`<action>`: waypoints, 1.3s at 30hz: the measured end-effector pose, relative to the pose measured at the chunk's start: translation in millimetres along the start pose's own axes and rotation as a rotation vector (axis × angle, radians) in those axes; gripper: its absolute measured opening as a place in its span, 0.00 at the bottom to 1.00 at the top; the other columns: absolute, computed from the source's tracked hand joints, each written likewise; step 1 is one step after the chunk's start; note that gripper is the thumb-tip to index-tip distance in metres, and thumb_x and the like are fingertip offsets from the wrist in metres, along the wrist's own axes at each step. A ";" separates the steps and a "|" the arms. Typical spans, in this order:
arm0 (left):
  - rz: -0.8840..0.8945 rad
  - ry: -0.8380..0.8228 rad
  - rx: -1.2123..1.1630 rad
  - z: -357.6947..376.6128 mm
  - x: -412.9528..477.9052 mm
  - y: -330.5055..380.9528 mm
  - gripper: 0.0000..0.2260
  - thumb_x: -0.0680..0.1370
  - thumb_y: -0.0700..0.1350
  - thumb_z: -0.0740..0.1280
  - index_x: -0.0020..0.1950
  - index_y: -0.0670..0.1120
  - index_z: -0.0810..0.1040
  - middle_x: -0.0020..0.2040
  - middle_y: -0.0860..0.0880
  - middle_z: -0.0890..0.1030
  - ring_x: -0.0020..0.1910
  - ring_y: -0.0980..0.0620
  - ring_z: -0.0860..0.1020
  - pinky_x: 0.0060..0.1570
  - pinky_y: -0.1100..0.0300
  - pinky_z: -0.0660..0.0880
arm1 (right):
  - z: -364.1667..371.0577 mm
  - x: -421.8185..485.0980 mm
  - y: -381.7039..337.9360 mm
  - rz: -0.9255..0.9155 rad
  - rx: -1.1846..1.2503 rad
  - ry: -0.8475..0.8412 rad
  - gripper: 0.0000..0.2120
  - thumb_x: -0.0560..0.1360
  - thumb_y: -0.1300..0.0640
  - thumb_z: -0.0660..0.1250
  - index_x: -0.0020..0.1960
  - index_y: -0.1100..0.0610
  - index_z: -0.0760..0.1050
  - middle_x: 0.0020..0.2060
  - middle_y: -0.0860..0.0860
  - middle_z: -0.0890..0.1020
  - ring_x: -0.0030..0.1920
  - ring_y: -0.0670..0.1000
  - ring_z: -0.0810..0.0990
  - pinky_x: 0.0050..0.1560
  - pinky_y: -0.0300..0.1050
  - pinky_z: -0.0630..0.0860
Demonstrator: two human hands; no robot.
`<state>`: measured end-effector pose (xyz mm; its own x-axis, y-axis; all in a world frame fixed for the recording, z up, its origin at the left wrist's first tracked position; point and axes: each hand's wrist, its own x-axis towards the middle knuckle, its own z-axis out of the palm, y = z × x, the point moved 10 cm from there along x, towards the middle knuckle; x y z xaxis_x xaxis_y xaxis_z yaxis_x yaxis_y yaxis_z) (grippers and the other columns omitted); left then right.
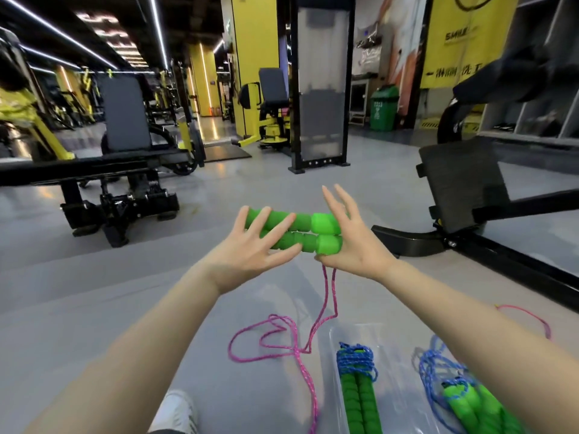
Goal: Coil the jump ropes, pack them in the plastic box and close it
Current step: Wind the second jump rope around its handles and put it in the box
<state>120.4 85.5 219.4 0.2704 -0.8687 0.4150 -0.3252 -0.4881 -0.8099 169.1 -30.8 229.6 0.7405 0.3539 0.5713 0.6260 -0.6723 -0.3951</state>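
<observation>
Holding two green handles (294, 234) side by side mid-frame, the left hand (250, 255) and right hand (354, 245) spread their fingers; the pink rope (282, 336) hangs down.

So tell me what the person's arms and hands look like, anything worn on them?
Both forearms are bare right down to the bottom edge of the picture: no sleeves, no gloves. The left hand and right hand show no rings, and neither wrist carries a watch or a band. The fingers are slim, with short plain nails as far as the picture shows.
</observation>
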 end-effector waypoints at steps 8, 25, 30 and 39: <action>-0.039 0.048 -0.017 5.8 -4.0 -12.8 0.25 0.71 0.37 0.64 0.67 0.49 0.66 0.69 0.33 0.64 0.56 0.29 0.71 0.53 0.33 0.68 | 9.8 -26.7 58.4 0.493 0.514 0.076 0.59 0.63 0.60 0.79 0.76 0.50 0.39 0.69 0.45 0.59 0.71 0.39 0.55 0.66 0.30 0.53; -0.318 -0.066 0.068 41.5 -71.5 -57.9 0.33 0.61 0.27 0.65 0.65 0.47 0.68 0.66 0.32 0.70 0.55 0.28 0.71 0.52 0.33 0.66 | -97.2 9.9 145.8 0.726 -0.100 0.222 0.09 0.77 0.65 0.59 0.44 0.64 0.77 0.41 0.62 0.78 0.42 0.60 0.79 0.43 0.49 0.76; -0.317 -0.035 0.021 45.1 -50.3 -47.5 0.34 0.61 0.27 0.64 0.65 0.47 0.68 0.66 0.31 0.69 0.54 0.28 0.71 0.51 0.34 0.67 | -173.0 36.5 99.3 0.401 -0.365 0.396 0.10 0.77 0.63 0.62 0.55 0.66 0.77 0.55 0.62 0.74 0.54 0.59 0.74 0.55 0.48 0.69; -0.349 -0.027 -0.021 50.7 -23.4 -36.9 0.35 0.59 0.27 0.64 0.65 0.45 0.67 0.67 0.31 0.66 0.54 0.28 0.70 0.50 0.34 0.66 | -190.1 12.3 121.1 0.389 -0.549 0.163 0.08 0.76 0.62 0.62 0.52 0.64 0.77 0.46 0.60 0.78 0.45 0.58 0.75 0.45 0.47 0.70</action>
<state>172.0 128.1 218.6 0.3923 -0.6467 0.6542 -0.2272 -0.7572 -0.6124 207.6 -231.5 325.5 0.8130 -0.0532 0.5798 0.0761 -0.9776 -0.1963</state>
